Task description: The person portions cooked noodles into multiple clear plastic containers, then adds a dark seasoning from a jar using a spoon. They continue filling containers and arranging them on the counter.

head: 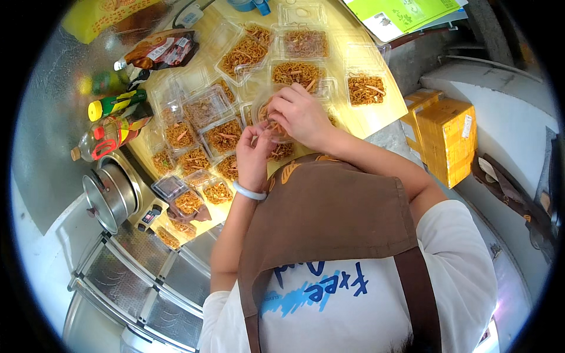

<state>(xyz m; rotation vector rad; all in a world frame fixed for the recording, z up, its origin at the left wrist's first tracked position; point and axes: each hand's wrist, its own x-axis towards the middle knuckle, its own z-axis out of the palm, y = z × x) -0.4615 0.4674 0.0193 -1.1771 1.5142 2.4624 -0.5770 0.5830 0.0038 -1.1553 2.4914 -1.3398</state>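
Observation:
A round transparent plastic tub (261, 100) with pale orange strips inside is between my hands, above the noodle boxes. My left hand (255, 154), with a pale bangle at the wrist, grips the tub's near left rim between thumb and fingers. My right hand (304, 115) reaches over the tub with bent fingers; whether they pinch a strip is hidden. Just beyond, an open plastic box of noodles (287, 73) has pinkish strips on top. Another open noodle box (366, 90) sits at the right, and one with strips (224, 136) lies left of my hands.
More noodle boxes (245, 55) cover the wooden table (379, 119). Along its left side are a sauce pouch (163, 49), a green bottle (117, 105), an oil bottle (99, 139) and a lidded pot (115, 194) on a cooker. Taped cartons (446, 137) stand right of the table.

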